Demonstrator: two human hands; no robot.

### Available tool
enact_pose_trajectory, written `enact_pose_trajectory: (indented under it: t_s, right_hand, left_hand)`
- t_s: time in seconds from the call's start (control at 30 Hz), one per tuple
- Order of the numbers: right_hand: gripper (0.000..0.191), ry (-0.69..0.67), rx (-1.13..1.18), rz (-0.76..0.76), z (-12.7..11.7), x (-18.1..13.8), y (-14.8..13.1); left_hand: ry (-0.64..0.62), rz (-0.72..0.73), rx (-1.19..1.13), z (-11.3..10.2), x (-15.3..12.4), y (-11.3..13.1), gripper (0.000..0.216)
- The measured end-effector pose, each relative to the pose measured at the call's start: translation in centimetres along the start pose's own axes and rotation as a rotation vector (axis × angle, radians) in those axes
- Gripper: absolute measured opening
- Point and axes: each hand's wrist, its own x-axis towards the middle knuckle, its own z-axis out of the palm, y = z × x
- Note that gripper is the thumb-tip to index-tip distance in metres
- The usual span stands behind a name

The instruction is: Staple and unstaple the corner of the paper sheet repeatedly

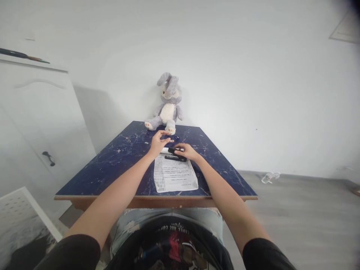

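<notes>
A black stapler [179, 158] lies across the top of a printed sheet of paper [176, 175], its upper arm raised from its base. My right hand [188, 151] is closed around the stapler's upper part from the right. Just beyond the sheet's upper left corner, my left hand [159, 144] hovers with thumb and fingers apart. Near its thumb tip is a small pale spot, too small to tell apart from the thumb. Some small dark bits [177, 137] lie on the table beyond the hands.
The dark blue marbled table [112, 168] has a brown wooden edge. A grey plush rabbit [168, 108] sits at its back against the wall. To the left are a white cabinet [36, 112] and a white-framed basket [42, 212]. Clear plastic [270, 177] lies on the floor at right.
</notes>
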Motion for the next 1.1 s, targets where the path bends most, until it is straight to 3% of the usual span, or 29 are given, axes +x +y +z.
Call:
enact_pose_trajectory:
  t_s: [0.07,0.13,0.4,0.63,0.77,0.83,0.9,1.0,1.1]
  right_hand:
    - [0.050,0.186,0.018,-0.051,-0.3,0.0,-0.5]
    - [0.053,0.265,0.017,-0.079,-0.5,0.0,-0.9]
    - [0.034,0.269,0.019,-0.144,0.1,0.3,-1.6]
    - [0.028,0.369,-0.009,-0.135,0.0,0.5,-2.0]
    - [0.031,0.584,-0.058,0.061,-2.0,0.2,1.1]
    - [0.029,0.622,-0.108,0.206,-3.6,-0.6,3.5]
    - [0.025,0.618,-0.168,0.329,-5.0,-1.7,5.8]
    - [0.017,0.618,-0.287,0.511,-6.3,-3.2,8.3]
    - [0.011,0.595,-0.345,0.614,-6.6,-3.8,9.4]
  left_hand:
    - [-0.058,-0.011,0.030,0.3,-0.3,0.2,0.037]
    - [-0.088,-0.029,0.054,0.5,-0.3,0.3,0.038]
    - [-0.207,-0.028,0.042,0.7,-0.5,0.7,0.038]
    - [-0.189,-0.052,0.066,1.2,-0.4,1.0,0.038]
    - [0.029,-0.020,0.277,-1.6,0.8,0.0,0.031]
    - [0.173,-0.037,0.572,-4.0,1.4,-0.7,0.023]
    - [0.219,-0.092,0.911,-6.4,1.6,-1.5,0.021]
    - [0.181,-0.284,1.175,-8.7,1.6,-2.6,0.040]
    - [0.101,-0.414,1.220,-9.4,1.6,-3.5,0.032]
